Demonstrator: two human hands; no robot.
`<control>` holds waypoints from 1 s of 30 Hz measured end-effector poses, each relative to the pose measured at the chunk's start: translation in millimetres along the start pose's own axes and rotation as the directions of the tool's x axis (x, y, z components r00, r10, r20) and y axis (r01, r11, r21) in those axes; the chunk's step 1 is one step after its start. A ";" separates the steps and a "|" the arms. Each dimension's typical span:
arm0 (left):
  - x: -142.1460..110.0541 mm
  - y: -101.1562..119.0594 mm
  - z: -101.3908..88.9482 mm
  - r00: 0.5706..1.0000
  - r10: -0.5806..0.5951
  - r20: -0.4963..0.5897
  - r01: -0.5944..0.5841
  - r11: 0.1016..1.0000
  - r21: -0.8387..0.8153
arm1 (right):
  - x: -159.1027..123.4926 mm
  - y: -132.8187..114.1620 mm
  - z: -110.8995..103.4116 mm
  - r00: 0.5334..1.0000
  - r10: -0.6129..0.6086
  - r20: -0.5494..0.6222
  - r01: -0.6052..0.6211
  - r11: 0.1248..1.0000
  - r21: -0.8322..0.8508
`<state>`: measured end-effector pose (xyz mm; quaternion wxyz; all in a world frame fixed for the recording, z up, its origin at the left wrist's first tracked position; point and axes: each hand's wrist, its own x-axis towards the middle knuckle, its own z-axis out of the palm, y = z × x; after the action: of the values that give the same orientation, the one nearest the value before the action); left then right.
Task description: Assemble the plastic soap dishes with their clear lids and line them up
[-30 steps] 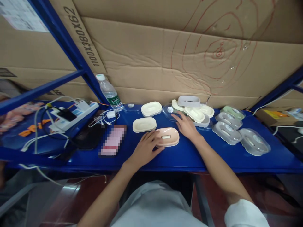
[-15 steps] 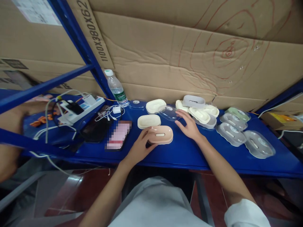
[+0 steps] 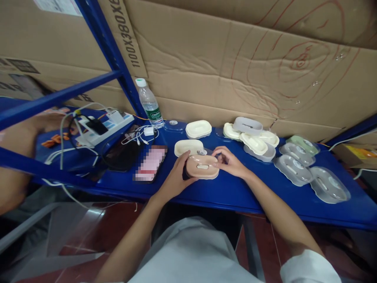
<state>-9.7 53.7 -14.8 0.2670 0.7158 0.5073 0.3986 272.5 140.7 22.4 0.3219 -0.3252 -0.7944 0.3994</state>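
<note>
My left hand (image 3: 176, 179) is closed around the left end of a pink oval soap dish (image 3: 194, 169) with a slot in its middle. At the dish's right end, my right hand (image 3: 231, 163) has its fingers curled on a clear plastic lid (image 3: 209, 151) with a round label. This lid lies over the back edge of the pink dish; how far it covers the dish is hard to see. Just behind sits a cream dish (image 3: 184, 147), partly hidden by my left hand. Another cream dish (image 3: 198, 128) rests farther back.
Several cream and grey dishes (image 3: 255, 143) are heaped right of centre. Lidded dishes (image 3: 330, 184) stand at the right. A phone (image 3: 150, 165), cables, a power strip (image 3: 103, 133) and a water bottle (image 3: 151, 106) are left. Another person's arm (image 3: 17, 157) reaches in beyond the blue frame.
My right hand has taken the clear lid from the back of the table and brought it left and nearer, to the pink dish. My left hand still holds the dish.
</note>
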 end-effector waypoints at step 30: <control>-1.9 5.9 -2.4 0.995 0.092 -0.038 -0.084 0.982 0.170 | -7.2 -22.1 19.5 0.922 -0.227 0.314 0.348 0.841 -0.414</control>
<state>-9.0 49.8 -9.4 0.1760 0.7482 0.5130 0.3822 255.9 116.4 30.0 0.1883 -0.2149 -0.9406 0.1834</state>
